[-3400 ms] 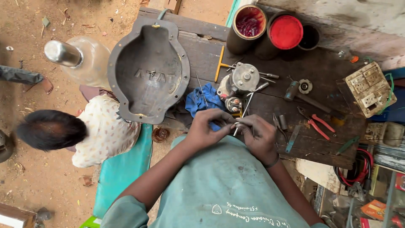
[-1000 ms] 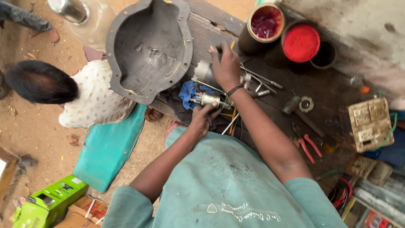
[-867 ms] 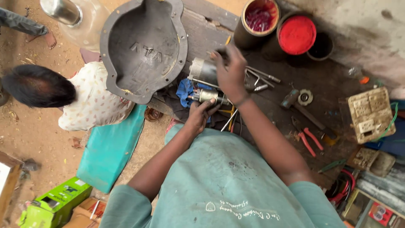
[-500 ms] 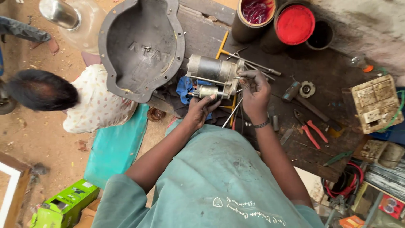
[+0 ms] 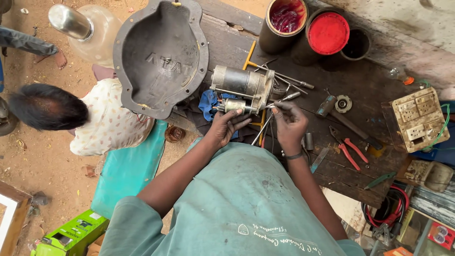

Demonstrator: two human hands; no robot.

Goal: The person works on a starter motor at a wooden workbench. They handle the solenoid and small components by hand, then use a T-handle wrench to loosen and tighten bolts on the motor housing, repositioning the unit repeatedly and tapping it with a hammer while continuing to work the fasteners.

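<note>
A grey cylindrical metal starter motor (image 5: 241, 87) is being steadied on the dark wooden workbench (image 5: 360, 90) at the twelve o'clock side of the person, its smaller lower cylinder being gripped by the left hand (image 5: 225, 125) with fingers curled around it. A thin metal rod (image 5: 284, 98) is being pinched by the right hand (image 5: 289, 123), just beside the motor's three o'clock end. A blue rag (image 5: 207, 102) is being pressed under the motor. Red-handled pliers (image 5: 348, 151) are lying at three o'clock, well apart.
</note>
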